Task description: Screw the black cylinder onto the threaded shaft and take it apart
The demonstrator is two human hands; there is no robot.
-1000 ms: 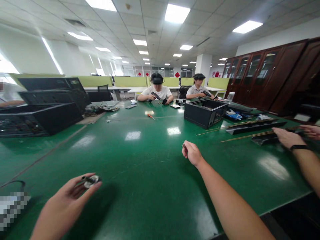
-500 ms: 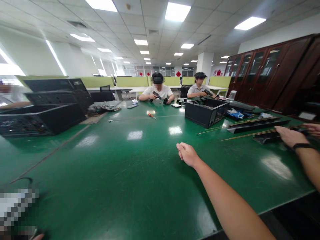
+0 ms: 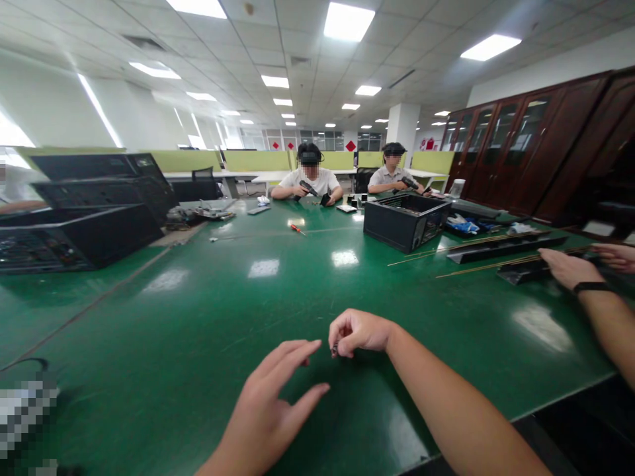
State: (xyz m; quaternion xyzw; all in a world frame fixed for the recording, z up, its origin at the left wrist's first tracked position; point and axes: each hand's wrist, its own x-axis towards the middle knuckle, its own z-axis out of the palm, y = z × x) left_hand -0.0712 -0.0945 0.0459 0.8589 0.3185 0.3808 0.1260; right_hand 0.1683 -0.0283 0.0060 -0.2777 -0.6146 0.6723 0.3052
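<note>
I'm bringing the left grip [image 3: 265,400] back empty and spread, so it's free beside the right grip [image 3: 361,330], which is pinching a small part [image 3: 334,350] above the surface [image 3: 208,304].

Bench [image 3: 198,311] is green with whitish glare patches [image 3: 264,268], tiny part [image 3: 335,350] in the right hand [image 3: 361,330] looks kinda dark grey, screwdriver [image 3: 296,228] is orangey red, box [image 3: 394,229] is black, thin rods [image 3: 466,270] gold, cabinets [image 3: 570,145] reddish brown, partitions [image 3: 258,161] yellow-green.

Head-worn view, facing forward and down, across green table [image 3: 198,317]
</note>
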